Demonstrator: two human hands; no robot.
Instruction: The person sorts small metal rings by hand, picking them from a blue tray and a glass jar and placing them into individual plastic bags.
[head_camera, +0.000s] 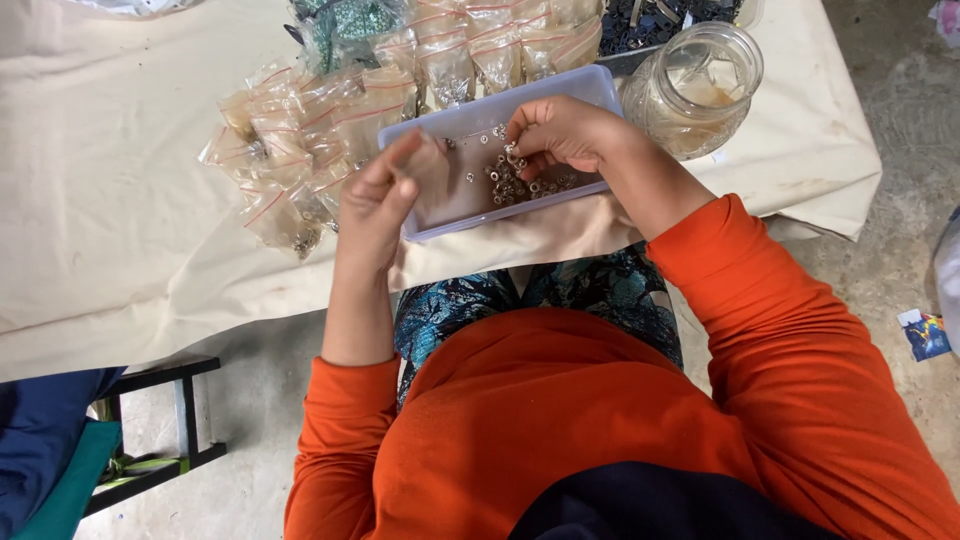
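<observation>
1. A heap of small metal rings (520, 182) lies in a shallow pale plastic tray (560, 88), toward its right, near side.
2. The right hand (562, 132) hangs over that heap with its fingers curled down, the fingertips pinching at a few rings at the top of the pile; how many it grips cannot be told.
3. The left hand (375, 205) is raised at the tray's left end, thumb and fingers pressed together on a small clear plastic bag (432, 178) that it holds upright over the tray's left part.
4. The tray sits at the near edge of a tabletop under a cream cloth (120, 200), which shows a few stains and hangs over the edge toward the person's lap.
5. Just left of the tray and behind it, many small filled clear bags (290, 140) with red-striped tops lie fanned out in overlapping rows, touching one another.
6. To the right of the tray, just beside its far right corner, stands a clear glass jar (700, 85), open at the top.
7. Beyond the jar, at the far edge, lies a dark pile of small metal parts (640, 25).
8. The person wears an orange long-sleeved top (600, 420), sleeves pushed up.
9. On the floor at lower left stands a dark stool frame (170, 420).
</observation>
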